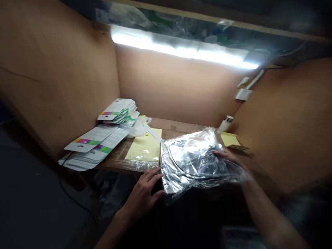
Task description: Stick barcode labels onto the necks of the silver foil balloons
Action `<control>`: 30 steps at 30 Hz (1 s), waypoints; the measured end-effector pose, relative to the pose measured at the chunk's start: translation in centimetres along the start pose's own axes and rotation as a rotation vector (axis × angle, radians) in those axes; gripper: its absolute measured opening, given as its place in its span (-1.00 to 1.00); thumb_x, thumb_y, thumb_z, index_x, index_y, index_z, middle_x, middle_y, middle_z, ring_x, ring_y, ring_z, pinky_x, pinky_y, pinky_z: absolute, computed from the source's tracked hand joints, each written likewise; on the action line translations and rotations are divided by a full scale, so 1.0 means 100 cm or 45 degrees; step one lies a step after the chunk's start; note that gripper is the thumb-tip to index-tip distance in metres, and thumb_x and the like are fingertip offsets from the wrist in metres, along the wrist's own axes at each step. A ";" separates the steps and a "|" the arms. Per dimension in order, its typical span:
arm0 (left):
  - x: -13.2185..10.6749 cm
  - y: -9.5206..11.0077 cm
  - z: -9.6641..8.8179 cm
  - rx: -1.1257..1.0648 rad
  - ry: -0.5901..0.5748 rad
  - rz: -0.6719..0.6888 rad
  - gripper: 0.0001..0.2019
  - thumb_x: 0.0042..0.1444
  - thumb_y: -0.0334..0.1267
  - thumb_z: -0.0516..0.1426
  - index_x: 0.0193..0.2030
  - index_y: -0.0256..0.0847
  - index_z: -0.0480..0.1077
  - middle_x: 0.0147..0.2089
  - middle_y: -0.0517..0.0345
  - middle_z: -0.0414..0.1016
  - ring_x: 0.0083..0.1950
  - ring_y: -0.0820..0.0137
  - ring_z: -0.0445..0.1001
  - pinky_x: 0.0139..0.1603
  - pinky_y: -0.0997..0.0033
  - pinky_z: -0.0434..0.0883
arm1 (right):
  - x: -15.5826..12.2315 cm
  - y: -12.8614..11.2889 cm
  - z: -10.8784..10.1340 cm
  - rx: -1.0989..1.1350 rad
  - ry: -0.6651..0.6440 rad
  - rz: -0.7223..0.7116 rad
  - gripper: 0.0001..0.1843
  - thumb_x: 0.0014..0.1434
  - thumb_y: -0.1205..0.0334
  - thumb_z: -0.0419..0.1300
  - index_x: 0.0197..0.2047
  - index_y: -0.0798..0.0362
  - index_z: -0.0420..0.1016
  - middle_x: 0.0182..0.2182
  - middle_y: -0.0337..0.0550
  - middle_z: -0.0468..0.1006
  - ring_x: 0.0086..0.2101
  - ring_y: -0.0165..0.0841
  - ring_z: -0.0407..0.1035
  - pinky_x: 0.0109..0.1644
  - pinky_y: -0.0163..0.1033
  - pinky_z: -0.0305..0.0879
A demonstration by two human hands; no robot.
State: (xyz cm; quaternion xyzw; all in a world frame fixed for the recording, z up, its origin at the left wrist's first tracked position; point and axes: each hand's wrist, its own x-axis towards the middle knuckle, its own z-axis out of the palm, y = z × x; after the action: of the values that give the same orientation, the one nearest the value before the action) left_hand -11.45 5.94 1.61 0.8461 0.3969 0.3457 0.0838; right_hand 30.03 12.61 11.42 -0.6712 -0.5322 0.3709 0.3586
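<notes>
A shiny clear plastic bag (190, 162) lies across the front part of the table, partly past its edge. A dark curved line, perhaps a cord or a fold, runs through it; what is inside is hard to make out. My left hand (149, 188) is at the bag's left edge, fingers stretched out and fingertips touching it. My right hand (229, 157) grips the bag's right side, fingers on top, with loose film over the wrist. Left of the bag is a yellow sheet or envelope (145, 147) under clear film, with a white strip (155, 133) beside it.
Printed white cards with coloured bands stand in a back stack (118, 110) and a front stack (88, 147) at left. A white bottle (225, 124) and a yellow box (230, 140) are at the right. Wooden panels (166, 83) enclose the table under a lamp (181, 50).
</notes>
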 end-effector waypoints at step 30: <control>0.032 0.004 0.044 -0.052 0.079 0.315 -0.67 0.29 -0.47 0.10 0.04 0.00 0.54 -0.03 0.03 0.67 0.03 0.15 0.62 -0.02 0.22 0.59 | -0.103 0.195 -0.013 0.301 0.704 0.179 -0.55 0.05 -0.05 0.29 -0.06 0.01 0.38 -0.55 -0.31 0.46 -0.50 -0.30 0.36 -0.38 -0.23 0.30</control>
State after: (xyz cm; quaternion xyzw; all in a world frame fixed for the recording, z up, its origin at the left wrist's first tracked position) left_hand -6.92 8.57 0.10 0.8755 0.2848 0.3876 0.0455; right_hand 38.29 -1.02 -3.88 -0.7356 -0.3199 0.2574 0.5388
